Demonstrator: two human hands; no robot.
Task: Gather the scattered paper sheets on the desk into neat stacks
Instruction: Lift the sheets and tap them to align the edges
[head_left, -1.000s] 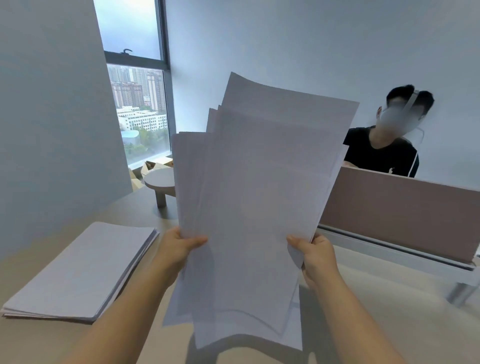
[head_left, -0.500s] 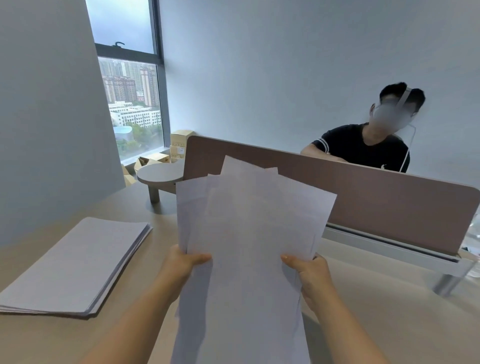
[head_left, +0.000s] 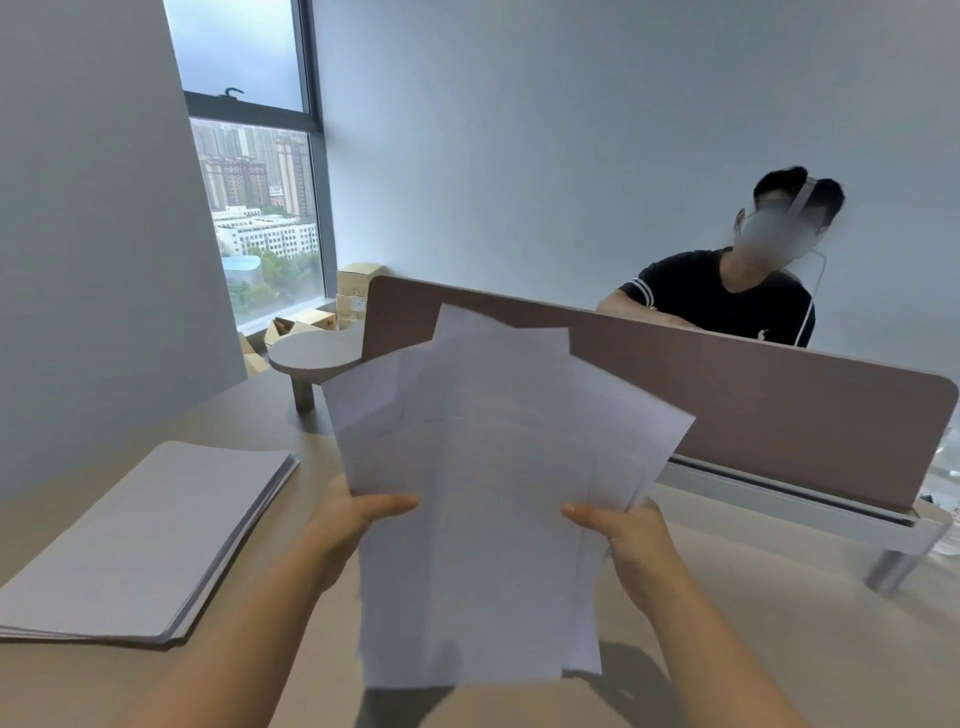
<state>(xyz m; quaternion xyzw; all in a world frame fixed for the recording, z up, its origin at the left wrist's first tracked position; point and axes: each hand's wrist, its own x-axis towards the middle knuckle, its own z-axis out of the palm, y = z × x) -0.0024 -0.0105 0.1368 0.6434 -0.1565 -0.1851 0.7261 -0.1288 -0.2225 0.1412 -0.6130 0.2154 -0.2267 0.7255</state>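
I hold a loose, uneven bunch of white paper sheets (head_left: 488, 509) upright above the beige desk (head_left: 779, 649). Their edges are fanned and misaligned, and the lower edges hang just above the desk. My left hand (head_left: 353, 519) grips the bunch's left side, thumb on the front. On the right side my right hand (head_left: 618, 535) grips it the same way. A neat stack of white sheets (head_left: 140, 540) lies flat on the desk to the left, apart from both hands.
A brown divider panel (head_left: 753, 415) on a white rail runs across the back of the desk. A person in a black shirt (head_left: 727, 296) sits behind it. A small round stand (head_left: 317, 358) and cardboard boxes (head_left: 353, 291) sit near the window at back left.
The bunch of sheets has come down from in front of my face to chest height, uncovering the divider. Both hands keep their grip. The view has tilted slightly.
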